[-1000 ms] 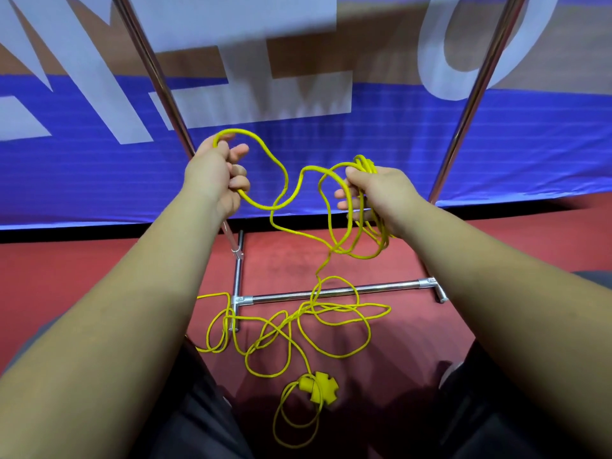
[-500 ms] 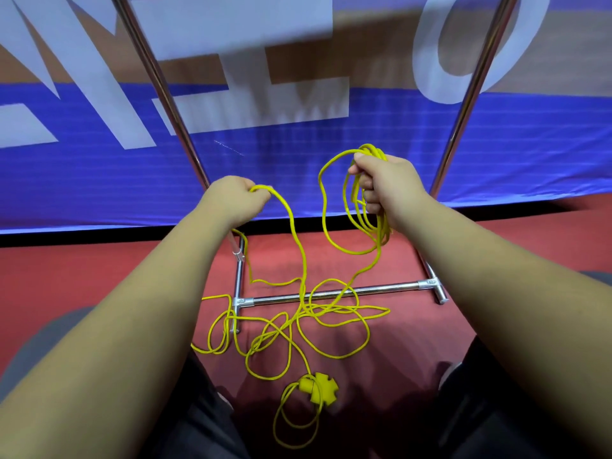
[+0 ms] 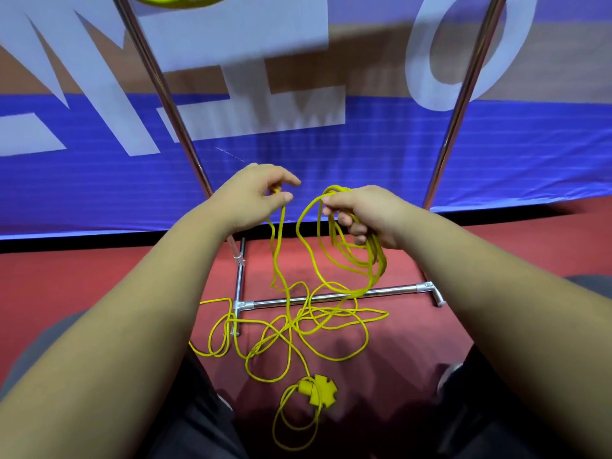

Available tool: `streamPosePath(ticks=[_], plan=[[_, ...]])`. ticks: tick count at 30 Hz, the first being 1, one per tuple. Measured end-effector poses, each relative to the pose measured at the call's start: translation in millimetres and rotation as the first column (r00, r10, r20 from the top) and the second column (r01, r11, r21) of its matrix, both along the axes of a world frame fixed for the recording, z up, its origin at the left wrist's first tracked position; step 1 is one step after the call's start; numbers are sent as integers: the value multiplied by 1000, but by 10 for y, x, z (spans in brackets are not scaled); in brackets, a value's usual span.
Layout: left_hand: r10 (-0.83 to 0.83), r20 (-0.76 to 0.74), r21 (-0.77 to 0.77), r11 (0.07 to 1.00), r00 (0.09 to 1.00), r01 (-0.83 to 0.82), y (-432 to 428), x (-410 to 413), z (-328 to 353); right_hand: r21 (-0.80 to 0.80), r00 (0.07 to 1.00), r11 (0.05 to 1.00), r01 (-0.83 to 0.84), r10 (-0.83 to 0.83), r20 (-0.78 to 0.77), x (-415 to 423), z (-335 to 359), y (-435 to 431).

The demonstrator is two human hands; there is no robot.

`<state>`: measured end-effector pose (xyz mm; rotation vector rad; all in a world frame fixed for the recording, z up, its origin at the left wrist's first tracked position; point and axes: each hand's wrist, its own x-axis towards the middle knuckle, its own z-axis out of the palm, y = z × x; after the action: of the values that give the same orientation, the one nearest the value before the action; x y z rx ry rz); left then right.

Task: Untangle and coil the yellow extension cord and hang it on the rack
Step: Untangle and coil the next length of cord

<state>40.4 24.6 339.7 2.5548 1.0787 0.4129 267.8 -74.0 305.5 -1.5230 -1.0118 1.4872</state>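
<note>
The yellow extension cord (image 3: 326, 329) lies tangled on the red floor around the rack's base bar, with its yellow socket block (image 3: 316, 389) nearest me. My right hand (image 3: 362, 212) grips a bundle of several coiled loops that hang down from it. My left hand (image 3: 256, 195) pinches a single strand between thumb and fingers, and that strand drops to the floor tangle. The chrome rack (image 3: 334, 297) stands in front, its left pole (image 3: 159, 84) and right pole (image 3: 463, 94) rising out of view. More yellow cord (image 3: 165, 0) shows at the top edge.
A blue, brown and white banner (image 3: 331, 154) hangs close behind the rack. My dark-trousered legs (image 3: 198, 422) frame the socket block on both sides. Red floor (image 3: 66, 276) spreads to the left and right of the rack base.
My left hand has moved right and taken a new pinch on the strand close to my right hand. My right hand has dropped slightly, still holding the coil.
</note>
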Motion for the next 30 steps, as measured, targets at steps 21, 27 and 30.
streamPosePath(ticks=[21, 27, 30], plan=[[-69, 86, -210, 974, 994, 86, -667, 147, 222, -116, 915, 967, 226, -251, -315, -210, -87, -54], [-279, -554, -507, 860, 785, -52, -480, -121, -91, 7, 832, 885, 466, -436, -344, -141, 21, -31], [-241, -514, -550, 829, 823, -101, -462, -176, -178, 40, 788, 846, 531, -475, -392, -77, 49, -20]])
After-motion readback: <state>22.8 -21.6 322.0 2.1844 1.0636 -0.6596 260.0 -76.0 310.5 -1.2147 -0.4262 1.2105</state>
